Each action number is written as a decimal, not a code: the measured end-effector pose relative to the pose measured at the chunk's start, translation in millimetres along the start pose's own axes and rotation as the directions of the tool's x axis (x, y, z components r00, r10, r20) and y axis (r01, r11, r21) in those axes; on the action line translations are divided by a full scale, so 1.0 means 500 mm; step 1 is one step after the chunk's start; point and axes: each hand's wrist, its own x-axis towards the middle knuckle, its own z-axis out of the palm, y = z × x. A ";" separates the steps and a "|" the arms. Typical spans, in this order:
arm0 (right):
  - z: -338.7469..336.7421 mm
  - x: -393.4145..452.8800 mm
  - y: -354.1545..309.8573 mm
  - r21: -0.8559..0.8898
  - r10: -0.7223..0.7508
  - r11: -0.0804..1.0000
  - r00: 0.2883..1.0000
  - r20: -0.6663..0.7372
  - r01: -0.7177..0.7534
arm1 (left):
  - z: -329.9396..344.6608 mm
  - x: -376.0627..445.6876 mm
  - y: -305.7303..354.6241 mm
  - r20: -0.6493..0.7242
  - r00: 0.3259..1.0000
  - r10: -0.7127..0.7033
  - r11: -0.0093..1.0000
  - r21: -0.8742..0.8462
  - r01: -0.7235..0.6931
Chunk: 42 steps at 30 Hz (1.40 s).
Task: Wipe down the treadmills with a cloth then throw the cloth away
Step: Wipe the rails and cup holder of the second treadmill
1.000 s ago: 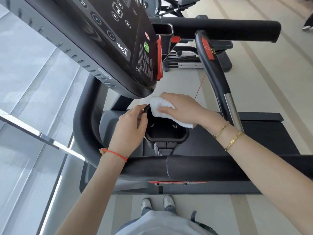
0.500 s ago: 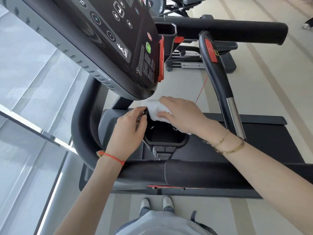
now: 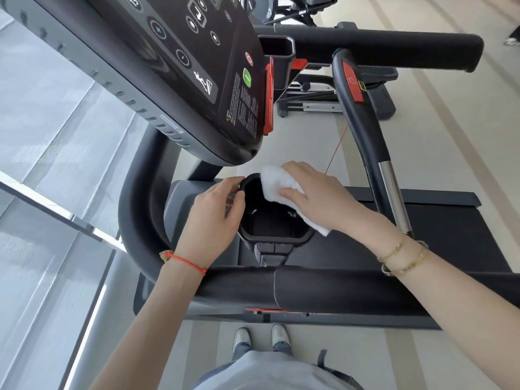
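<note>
A black treadmill fills the view, its padded front handrail (image 3: 309, 285) running across below my arms. Under the control console (image 3: 180, 68) sits a black cup holder (image 3: 274, 220). My left hand (image 3: 211, 220) grips the holder's left rim. My right hand (image 3: 315, 192) presses a white cloth (image 3: 277, 187) onto the holder's far right rim, and a corner of the cloth sticks out below my wrist.
A curved side handle (image 3: 363, 130) with a red tab and a chrome section rises on the right. The treadmill belt (image 3: 439, 237) lies beyond it. Windows line the left side. Another machine (image 3: 332, 102) stands further back on the beige floor. My shoes (image 3: 261, 337) show below.
My right hand has slid the cloth along the cup holder's rim, leaving more of the cloth uncovered at the far edge. My left hand stays on the left rim.
</note>
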 end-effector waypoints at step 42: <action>0.016 -0.094 -0.068 0.224 0.363 0.899 0.927 0.097 -0.376 | 0.003 0.002 -0.007 0.013 1.000 -0.012 1.000 -0.007 0.012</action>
